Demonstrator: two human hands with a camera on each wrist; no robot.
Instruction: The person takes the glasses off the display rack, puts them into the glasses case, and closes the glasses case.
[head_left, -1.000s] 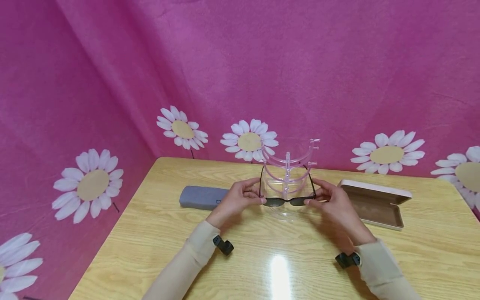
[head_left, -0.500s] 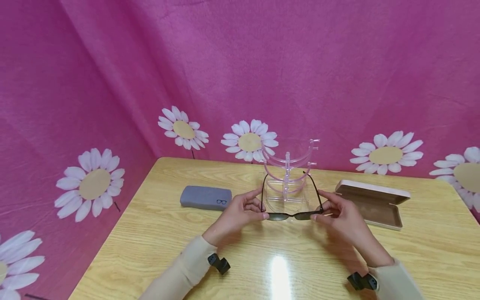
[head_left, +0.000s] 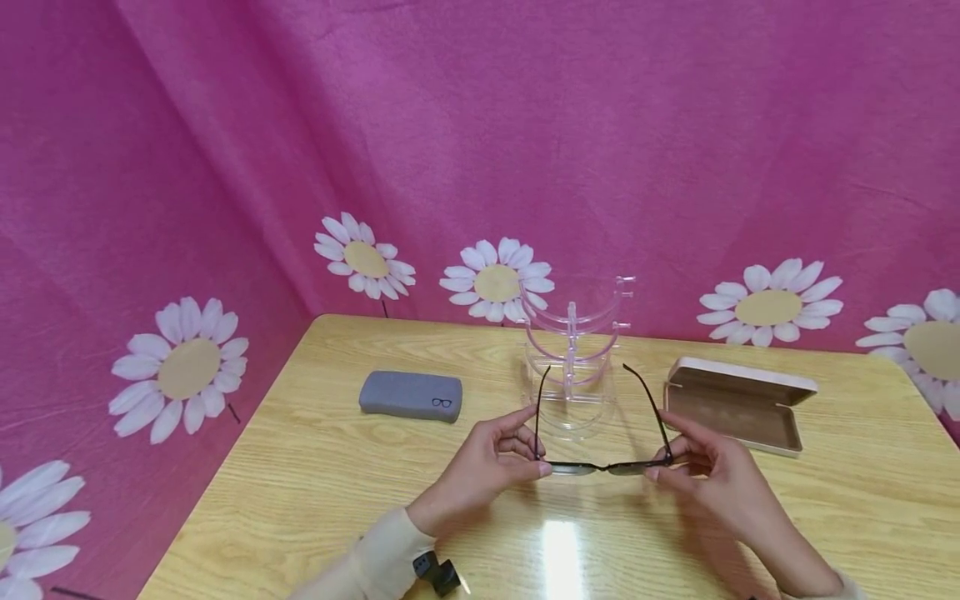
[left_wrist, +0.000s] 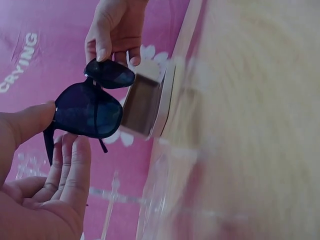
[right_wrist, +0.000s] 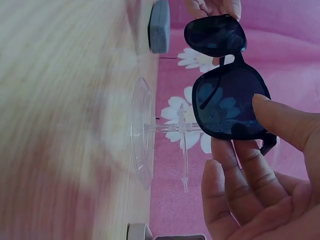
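A pair of black sunglasses [head_left: 630, 468] with dark lenses is held up between both hands, its temples unfolded and pointing away from me. My left hand [head_left: 491, 458] pinches the left front corner between thumb and fingers. At the right corner, my right hand [head_left: 712, 475] grips the frame the same way; its thumb lies over the lens edge in the right wrist view. Behind the sunglasses stands a clear, pinkish plastic glasses stand [head_left: 572, 350] with curved bars on a round base. In the left wrist view both dark lenses [left_wrist: 89, 110] face the camera.
A grey glasses case [head_left: 411, 396], closed, with a small glasses print, lies left of the stand. To the right, an open glasses case [head_left: 738, 404] with a brown lining sits close behind my right hand. A pink daisy-print cloth [head_left: 600, 150] hangs behind the wooden table [head_left: 315, 500].
Both hands have drawn the sunglasses off the stand, toward me and slightly right. The temples, earlier around the stand's bars, are now in front of them. The stand and cases stay put.
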